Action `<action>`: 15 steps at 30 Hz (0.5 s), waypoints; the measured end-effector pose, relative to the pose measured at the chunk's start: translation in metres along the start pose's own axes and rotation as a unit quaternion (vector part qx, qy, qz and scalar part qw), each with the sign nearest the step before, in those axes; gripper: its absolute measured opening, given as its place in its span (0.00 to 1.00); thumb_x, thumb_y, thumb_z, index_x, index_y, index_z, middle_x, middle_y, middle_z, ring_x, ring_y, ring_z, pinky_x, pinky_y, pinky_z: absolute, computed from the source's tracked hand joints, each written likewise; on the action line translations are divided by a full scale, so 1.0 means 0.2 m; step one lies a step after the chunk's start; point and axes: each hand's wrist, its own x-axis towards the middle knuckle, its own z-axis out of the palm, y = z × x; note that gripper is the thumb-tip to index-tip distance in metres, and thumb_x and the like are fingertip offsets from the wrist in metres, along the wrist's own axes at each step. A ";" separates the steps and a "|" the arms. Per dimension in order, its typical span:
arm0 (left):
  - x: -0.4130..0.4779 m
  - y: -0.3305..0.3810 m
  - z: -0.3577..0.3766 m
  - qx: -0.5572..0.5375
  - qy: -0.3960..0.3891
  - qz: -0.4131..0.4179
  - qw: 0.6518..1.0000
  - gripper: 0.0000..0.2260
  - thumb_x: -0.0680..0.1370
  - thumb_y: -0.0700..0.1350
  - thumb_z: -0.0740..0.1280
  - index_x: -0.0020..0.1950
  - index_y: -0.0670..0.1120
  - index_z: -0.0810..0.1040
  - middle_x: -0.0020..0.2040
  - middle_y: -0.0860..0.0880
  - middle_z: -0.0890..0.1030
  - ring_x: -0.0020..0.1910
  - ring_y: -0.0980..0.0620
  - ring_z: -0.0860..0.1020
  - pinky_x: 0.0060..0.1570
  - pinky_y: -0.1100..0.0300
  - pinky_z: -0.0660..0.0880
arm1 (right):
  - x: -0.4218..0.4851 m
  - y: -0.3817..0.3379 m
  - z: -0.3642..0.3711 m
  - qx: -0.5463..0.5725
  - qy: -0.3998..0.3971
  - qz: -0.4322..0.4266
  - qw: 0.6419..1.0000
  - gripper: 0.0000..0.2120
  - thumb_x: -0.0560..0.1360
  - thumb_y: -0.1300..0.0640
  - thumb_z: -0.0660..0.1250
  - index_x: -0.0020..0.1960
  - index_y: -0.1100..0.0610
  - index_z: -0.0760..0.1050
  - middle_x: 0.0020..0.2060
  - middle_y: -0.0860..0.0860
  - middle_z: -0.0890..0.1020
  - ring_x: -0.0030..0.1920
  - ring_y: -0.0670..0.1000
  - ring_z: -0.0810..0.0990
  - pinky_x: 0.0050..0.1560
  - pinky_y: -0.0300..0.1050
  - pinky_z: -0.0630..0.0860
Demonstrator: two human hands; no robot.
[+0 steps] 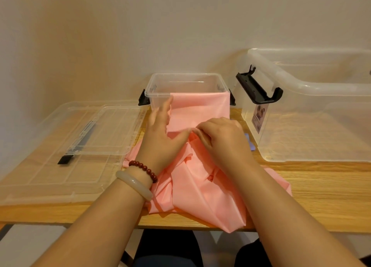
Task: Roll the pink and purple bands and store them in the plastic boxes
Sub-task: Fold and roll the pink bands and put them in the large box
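A wide pink band (197, 188) lies crumpled on the wooden table in front of me, and its far end hangs over the front rim of a small clear plastic box (160, 85). My left hand (160, 138) lies on the band's left edge with straight fingers against the box front. My right hand (222, 138) has curled fingers that pinch a fold of the pink band near its middle. A small corner of a purple band (251, 143) shows just right of my right hand. A large clear plastic box (313, 114) stands at the right.
Two clear lids (66, 146) lie stacked flat at the left of the table (321, 196), with a black latch at their near side. The large box carries a raised black latch (259, 88). A pale wall stands close behind the boxes.
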 end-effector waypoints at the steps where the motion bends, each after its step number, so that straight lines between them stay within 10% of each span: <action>1: -0.01 -0.02 -0.01 0.021 -0.014 0.027 0.999 0.31 0.74 0.50 0.72 0.72 0.65 0.61 0.68 0.57 0.65 0.67 0.56 0.68 0.67 0.58 0.68 | -0.02 0.00 0.00 0.003 0.006 -0.005 1.000 0.14 0.77 0.51 0.61 0.41 0.54 0.83 0.34 0.50 0.82 0.37 0.57 0.79 0.40 0.52 0.74; 7: -0.04 -0.09 0.00 0.019 -0.010 0.072 0.997 0.11 0.73 0.40 0.73 0.43 0.58 0.80 0.53 0.63 0.78 0.63 0.61 0.73 0.63 0.68 0.67 | -0.08 0.04 -0.02 0.036 0.030 -0.017 0.999 0.16 0.77 0.50 0.59 0.41 0.56 0.81 0.35 0.50 0.81 0.38 0.56 0.77 0.41 0.49 0.70; 15: -0.09 -0.12 -0.02 0.025 0.023 0.102 0.994 0.07 0.76 0.40 0.71 0.47 0.52 0.82 0.47 0.61 0.79 0.54 0.73 0.72 0.56 0.78 0.65 | -0.17 0.11 -0.05 0.094 0.043 0.068 0.992 0.09 0.72 0.52 0.67 0.46 0.53 0.84 0.48 0.47 0.82 0.54 0.57 0.77 0.57 0.55 0.72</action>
